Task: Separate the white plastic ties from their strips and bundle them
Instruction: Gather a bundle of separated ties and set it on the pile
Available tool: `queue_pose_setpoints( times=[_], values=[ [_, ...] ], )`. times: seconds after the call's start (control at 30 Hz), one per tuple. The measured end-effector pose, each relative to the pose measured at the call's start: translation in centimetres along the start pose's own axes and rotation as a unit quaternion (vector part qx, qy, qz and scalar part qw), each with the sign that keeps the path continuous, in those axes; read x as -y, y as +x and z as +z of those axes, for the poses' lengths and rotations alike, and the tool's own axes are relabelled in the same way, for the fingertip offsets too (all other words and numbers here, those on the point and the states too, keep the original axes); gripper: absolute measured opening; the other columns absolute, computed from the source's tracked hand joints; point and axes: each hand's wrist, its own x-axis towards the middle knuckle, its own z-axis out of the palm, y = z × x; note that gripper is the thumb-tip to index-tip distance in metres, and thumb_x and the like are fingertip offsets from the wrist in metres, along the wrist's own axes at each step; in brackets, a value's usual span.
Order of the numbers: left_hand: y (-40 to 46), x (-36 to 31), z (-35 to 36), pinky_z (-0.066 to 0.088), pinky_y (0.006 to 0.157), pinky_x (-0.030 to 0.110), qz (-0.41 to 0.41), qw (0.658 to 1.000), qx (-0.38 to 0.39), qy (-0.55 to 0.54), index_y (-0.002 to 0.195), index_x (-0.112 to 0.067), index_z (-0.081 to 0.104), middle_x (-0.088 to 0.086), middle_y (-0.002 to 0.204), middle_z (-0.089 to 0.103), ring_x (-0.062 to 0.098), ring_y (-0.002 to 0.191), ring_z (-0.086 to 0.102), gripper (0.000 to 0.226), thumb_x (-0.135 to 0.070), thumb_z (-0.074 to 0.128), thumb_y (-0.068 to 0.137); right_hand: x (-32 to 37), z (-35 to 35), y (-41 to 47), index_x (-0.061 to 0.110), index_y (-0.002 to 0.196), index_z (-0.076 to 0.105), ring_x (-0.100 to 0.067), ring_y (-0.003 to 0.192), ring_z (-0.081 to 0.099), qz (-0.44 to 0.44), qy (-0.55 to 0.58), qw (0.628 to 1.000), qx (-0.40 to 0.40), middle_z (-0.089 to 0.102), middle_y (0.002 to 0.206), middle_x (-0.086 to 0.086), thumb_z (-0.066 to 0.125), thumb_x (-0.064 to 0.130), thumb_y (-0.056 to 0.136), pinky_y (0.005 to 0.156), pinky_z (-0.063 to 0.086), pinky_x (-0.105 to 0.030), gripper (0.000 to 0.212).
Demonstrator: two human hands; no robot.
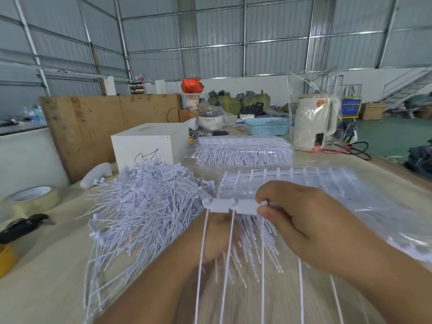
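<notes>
While your right hand point(301, 220) pinches the end of a strip of white ties point(230, 205) between thumb and curled fingers, the strip's long tails hang down toward six o'clock. Your left hand point(214, 237) sits just under that strip, blurred and partly hidden by the tails, so you cannot tell whether its fingers are curled or apart. At nine o'clock from your hands lies the heap of loose ties point(149, 202) on the wooden table point(46, 288). At twelve o'clock, more strips lie in clear plastic point(289, 181), with a wrapped pack point(243, 149) beyond them. Further out, at ten o'clock, stands a white box point(149, 143); a tape roll point(32, 199) rests at the table's nine o'clock edge, and a pale kettle point(313, 122) stands at one o'clock.
</notes>
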Motion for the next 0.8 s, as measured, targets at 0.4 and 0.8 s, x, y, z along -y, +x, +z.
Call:
queue_pose_setpoints(
  times=[0.4,0.8],
  values=[
    [-0.8,-1.2,-1.9,0.041,0.051,0.022,-0.030,0.955,0.042,-0.291,0.076,-0.024,0.072,0.004,0.060,0.061,0.014,0.048,0.049,0.013,-0.036,0.070,0.079,-1.4,1.0,-0.1,0.020,0.112,0.069,-0.006,0.085,0.054,0.026,-0.024,0.999,-0.019,0.066,0.089,0.016,0.060,0.024,0.090,0.060,0.039,-0.013,0.025],
    [-0.8,0.0,-4.1,0.037,0.049,0.024,0.014,0.961,-0.139,-0.239,0.068,-0.016,0.066,0.005,0.054,0.049,0.016,0.049,0.044,0.011,-0.017,0.077,0.066,-0.8,1.1,0.4,0.029,0.083,0.046,-0.013,0.063,0.052,0.213,-0.147,0.961,0.098,0.049,0.067,0.008,0.016,0.071,0.087,0.052,0.038,-0.028,0.051]
  ],
)
